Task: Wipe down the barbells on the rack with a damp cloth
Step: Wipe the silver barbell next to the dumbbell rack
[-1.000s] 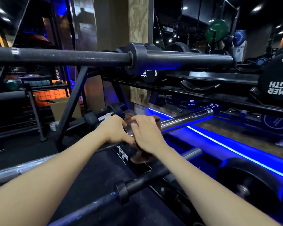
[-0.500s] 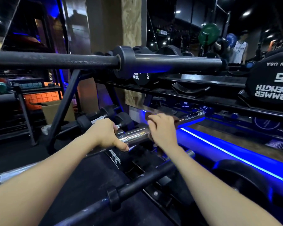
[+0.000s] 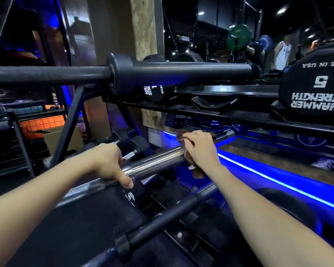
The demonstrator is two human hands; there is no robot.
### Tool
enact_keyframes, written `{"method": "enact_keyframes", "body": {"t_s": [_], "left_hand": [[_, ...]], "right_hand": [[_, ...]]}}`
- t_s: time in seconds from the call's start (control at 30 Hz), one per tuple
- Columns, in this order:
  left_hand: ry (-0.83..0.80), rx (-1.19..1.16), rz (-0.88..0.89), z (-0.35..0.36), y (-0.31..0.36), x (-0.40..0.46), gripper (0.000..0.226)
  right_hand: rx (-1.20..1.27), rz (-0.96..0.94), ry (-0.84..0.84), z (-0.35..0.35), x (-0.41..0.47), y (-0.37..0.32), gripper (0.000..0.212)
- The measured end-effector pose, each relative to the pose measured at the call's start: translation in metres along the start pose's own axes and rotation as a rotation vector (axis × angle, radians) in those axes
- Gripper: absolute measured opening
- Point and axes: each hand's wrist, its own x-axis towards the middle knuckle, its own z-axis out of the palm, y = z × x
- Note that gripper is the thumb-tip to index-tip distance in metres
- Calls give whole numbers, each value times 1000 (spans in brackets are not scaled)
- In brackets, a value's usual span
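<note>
While the left hand curls its grip around the chrome barbell at the collar, thumb hooked underneath, the right hand closes its grip over a brown cloth wrapped on the same bar's shiny sleeve, farther toward its far end. Part of the cloth hangs down below the bar, under the right wrist. This chrome bar lies slantwise on the middle level of a black rack, running from lower left to upper right.

Above both hands, a black barbell crosses the whole view horizontally on the rack's top level, between the viewer and the room behind. Below the forearms, a third, dark barbell lies at the same slant on the lowest level, its collar near the bottom edge.

Behind the rack, a dumbbell shelf holds black dumbbells; one large head at the right reads "HAMMER STRENGTH 5" upside down. Small dumbbells sit just beyond the left hand. A blue light strip glows along the floor at right. At far left, a cardboard box stands open; its contents cannot be made out. A person in a white vest stands in the distance beside a green weight plate.
</note>
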Motion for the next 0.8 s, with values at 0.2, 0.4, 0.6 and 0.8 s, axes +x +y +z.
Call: {"method": "enact_keyframes", "body": {"t_s": [0.2, 0.4, 0.6, 0.8], "left_hand": [[92, 206, 76, 1, 59, 24, 88], [322, 404, 150, 29, 111, 56, 67], [452, 545, 168, 39, 107, 65, 45], [431, 500, 151, 38, 106, 62, 39]], "right_hand": [[52, -26, 78, 6, 8, 18, 24], [43, 45, 119, -1, 17, 49, 24], [-10, 227, 118, -11, 24, 77, 33], [-85, 475, 160, -24, 27, 87, 31]]}}
